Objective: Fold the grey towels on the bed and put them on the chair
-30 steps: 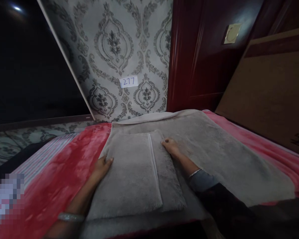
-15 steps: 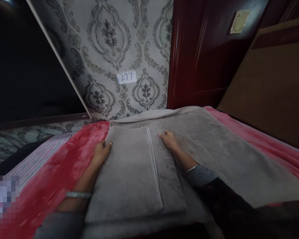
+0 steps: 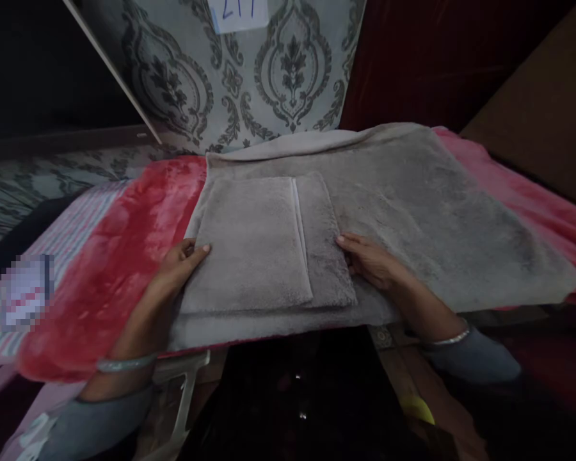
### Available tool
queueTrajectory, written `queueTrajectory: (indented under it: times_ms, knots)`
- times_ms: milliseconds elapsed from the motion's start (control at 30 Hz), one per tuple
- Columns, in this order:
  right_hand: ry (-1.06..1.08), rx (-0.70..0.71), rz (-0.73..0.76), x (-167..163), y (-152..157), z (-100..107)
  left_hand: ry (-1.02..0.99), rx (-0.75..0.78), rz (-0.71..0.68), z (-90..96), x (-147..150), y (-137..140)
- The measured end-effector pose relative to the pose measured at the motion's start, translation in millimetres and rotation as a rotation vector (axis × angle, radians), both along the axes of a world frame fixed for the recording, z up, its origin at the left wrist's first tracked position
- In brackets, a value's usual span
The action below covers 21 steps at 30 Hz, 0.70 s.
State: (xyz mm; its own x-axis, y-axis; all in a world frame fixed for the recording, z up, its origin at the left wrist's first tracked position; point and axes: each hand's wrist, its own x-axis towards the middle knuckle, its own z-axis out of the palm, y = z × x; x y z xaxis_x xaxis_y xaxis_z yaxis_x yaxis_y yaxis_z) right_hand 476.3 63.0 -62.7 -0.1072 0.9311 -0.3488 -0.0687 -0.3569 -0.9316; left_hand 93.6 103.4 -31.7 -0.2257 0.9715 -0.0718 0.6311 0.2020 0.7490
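I noticed a dark screen (image 3: 52,64) to the left of the patterned wallpaper (image 3: 292,64), which bore a handwritten label (image 3: 242,23). Striped cloth (image 3: 72,224) lay beside the red blanket (image 3: 125,256).

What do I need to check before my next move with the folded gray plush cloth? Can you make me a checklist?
1. Left hand at the left edge of the folded gray plush cloth: ok.
2. Right hand at its right edge: ok.
3. Cloth lying on the larger gray plush blanket: ok.
4. Right edges of its layers lined up: not ok, the top layer stops short.
5. Firm grip underneath: cannot tell, that part is hidden.
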Motion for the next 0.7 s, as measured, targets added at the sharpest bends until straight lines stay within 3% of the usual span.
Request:
queueTrajectory:
  times_ms: [133, 400, 700]
  knots:
    - [-0.045, 0.08, -0.028, -9, -25, 1, -0.06, -0.033, -0.03, -3.8, 4, -26]
    - [-0.455, 0.277, -0.133, -7, -21, -6, 0.155, 0.069, 0.036, -15.1, 9, -23]
    - [-0.351, 0.236, -0.079, -3, -41, -7, 0.192, 0.059, 0.016, -12.9, 7, -45]
